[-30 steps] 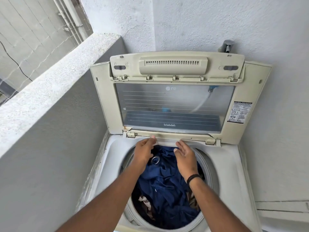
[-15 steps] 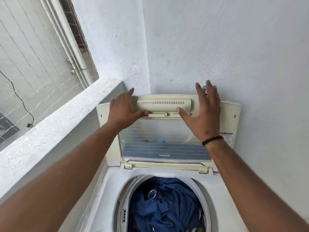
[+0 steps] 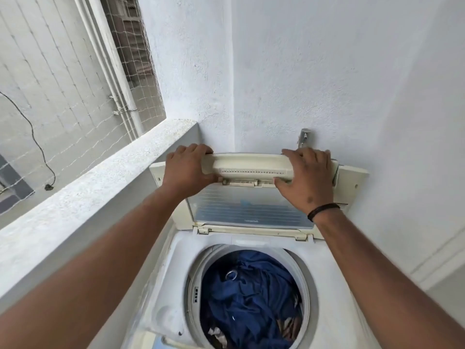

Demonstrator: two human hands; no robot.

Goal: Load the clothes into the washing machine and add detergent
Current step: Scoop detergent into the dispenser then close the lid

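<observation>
My left hand [image 3: 187, 170] and right hand [image 3: 305, 178] grip the top edge of the raised lid [image 3: 251, 205], fingers curled over it. Below, blue clothes [image 3: 251, 298] fill the washing machine [image 3: 334, 285] drum, a ring, possibly metal, lying on them.

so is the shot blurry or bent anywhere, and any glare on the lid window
Head view: even, soft daylight with no hard shadows; wide-angle bend curves the parapet ledge and stretches both forearms at the bottom edge; the left hand and right hand gripping the lid look fairly sharp; the lid window looks hazy, with no bright glare; the blue clothes read clearly.
</observation>
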